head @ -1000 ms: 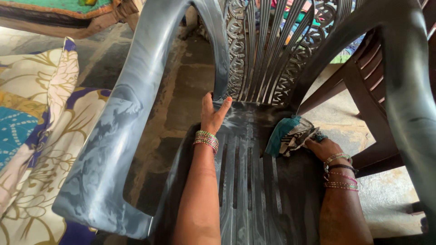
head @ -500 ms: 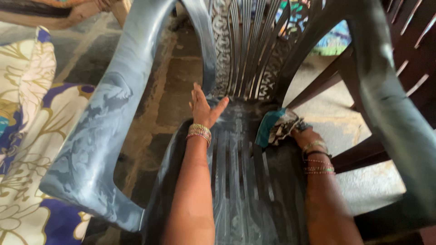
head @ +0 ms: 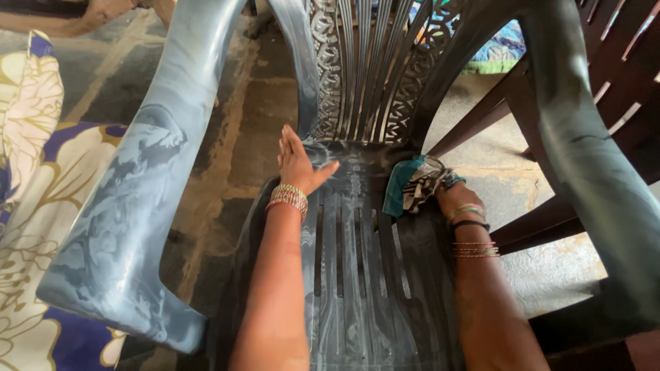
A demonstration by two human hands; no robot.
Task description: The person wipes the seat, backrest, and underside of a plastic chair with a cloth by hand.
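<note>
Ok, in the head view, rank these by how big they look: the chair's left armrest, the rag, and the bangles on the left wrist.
1. Left armrest, by far the largest, though it sits nearest the camera, which inflates it.
2. Rag, bunched under the right hand.
3. Bangles on the left hand's wrist, smallest.

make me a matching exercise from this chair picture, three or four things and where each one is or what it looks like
Things:
1. left hand
2. right hand
3. cloth
4. floral sheet

Descriptions:
a. teal and patterned, bunched on the seat
b. flat on the back left corner of the chair seat
c. spread on the floor left of the chair
d. pressing the cloth at the seat's right side

Pairs: 1-b, 2-d, 3-a, 4-c
</note>
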